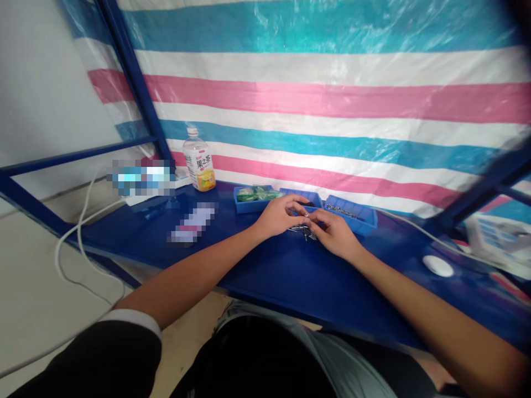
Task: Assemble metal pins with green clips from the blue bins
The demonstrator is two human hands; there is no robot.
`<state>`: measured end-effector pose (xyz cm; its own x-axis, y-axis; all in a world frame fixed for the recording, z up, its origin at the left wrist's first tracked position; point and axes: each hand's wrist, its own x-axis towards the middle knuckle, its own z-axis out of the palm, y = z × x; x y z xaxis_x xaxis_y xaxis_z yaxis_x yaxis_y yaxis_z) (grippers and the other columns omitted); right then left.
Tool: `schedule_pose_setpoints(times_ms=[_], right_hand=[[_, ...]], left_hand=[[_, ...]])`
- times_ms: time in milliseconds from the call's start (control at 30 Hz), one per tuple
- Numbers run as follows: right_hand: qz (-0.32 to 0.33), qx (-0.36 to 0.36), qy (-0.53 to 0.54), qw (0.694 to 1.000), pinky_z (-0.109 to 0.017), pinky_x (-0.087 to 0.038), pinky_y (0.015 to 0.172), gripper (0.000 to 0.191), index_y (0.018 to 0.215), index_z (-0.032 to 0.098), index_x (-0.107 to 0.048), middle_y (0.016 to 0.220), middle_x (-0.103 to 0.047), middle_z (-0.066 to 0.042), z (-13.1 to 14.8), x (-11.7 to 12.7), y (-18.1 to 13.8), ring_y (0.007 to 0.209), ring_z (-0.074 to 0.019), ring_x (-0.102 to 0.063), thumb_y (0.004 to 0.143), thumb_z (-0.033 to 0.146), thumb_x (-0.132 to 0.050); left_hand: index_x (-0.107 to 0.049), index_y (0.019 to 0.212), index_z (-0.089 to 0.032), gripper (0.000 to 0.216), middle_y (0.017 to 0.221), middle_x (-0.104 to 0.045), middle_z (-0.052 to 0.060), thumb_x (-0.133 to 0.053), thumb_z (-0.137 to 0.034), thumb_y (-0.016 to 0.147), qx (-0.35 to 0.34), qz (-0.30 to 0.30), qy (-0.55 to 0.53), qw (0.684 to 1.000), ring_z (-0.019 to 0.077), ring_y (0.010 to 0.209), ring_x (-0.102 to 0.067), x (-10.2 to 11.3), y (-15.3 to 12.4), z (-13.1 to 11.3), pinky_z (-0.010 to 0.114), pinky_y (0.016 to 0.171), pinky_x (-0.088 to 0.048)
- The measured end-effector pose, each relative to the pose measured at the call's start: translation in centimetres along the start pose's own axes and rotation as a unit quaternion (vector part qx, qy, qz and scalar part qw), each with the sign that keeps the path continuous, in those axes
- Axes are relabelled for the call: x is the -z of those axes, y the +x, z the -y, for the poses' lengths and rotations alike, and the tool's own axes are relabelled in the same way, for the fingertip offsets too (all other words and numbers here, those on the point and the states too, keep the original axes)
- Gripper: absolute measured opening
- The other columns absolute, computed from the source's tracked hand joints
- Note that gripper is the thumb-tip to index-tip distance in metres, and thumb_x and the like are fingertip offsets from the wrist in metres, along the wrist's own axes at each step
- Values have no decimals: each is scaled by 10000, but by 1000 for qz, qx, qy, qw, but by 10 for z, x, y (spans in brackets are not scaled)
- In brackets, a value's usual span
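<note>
Small metal pins (305,231) lie in a loose pile on the blue counter (265,265), right under the fingertips, just in front of the blue trays (350,214). Left hand (279,214) and right hand (334,232) meet over the pile, fingers curled, pinching one tiny piece between them; too small to tell exactly what. Risks, as I judge: the piece slips from the pinch and rolls off the near counter edge onto the floor; a wrist sweeps the pile and scatters it; pieces get mixed with the green parts in the left tray (254,194). The drink bottle (199,166) stands well apart to the left, so a knock is unlikely. The white cable (78,232) hangs off the left edge, snag risk only if the left arm swings out.
</note>
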<state>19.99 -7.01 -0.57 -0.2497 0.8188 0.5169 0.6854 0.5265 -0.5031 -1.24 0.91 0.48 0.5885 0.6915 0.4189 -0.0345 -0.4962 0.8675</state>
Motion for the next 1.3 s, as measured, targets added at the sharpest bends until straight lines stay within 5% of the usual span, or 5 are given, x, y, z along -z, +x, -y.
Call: schedule_pose_setpoints(times_ms=[267,467,633,833,1300], right_hand=[[9,-25,25,999,-344,-483,732,326,937,238,-709,839,-694,-35,1,0,1,767,-217,-651,1089,462,-527],[6,-131,108,986,-320,-489,657,431,961,225,-719,784,-697,-26,-8,-2,2,676,-189,-617,1065,591,-517],[-65,-215,206,952,-259,-438,519,448,994,214,-744,787,-707,-32,-17,-1,5,619,-152,-581,976,646,-625],[-148,-351,262,887,-229,-290,375,486,853,179,-752,686,-689,-48,-20,9,8,476,-117,-533,900,660,-703],[-30,-193,66,978,-329,-484,579,579,804,220,-725,621,-697,-18,-4,8,-1,517,-181,-619,1012,727,-538]], left_hand=[[-686,1278,-143,452,1119,-821,141,-847,-277,877,28,-8,-36,999,200,966,-790,-1,1,2,347,899,-601],[-756,1182,-182,250,1155,-815,94,-754,-242,939,-33,29,166,985,220,1069,-773,-1,-4,7,369,955,-600],[-771,1269,-177,374,1263,-778,129,-776,-355,940,-102,101,304,942,290,1192,-724,0,-6,16,451,1098,-549],[-803,1221,-197,306,1265,-782,117,-761,-345,956,-112,142,319,930,266,1199,-727,1,-5,20,408,1114,-544],[-836,1121,-217,298,1109,-838,42,-655,-86,925,-72,110,351,927,195,980,-781,6,-4,12,312,960,-585]])
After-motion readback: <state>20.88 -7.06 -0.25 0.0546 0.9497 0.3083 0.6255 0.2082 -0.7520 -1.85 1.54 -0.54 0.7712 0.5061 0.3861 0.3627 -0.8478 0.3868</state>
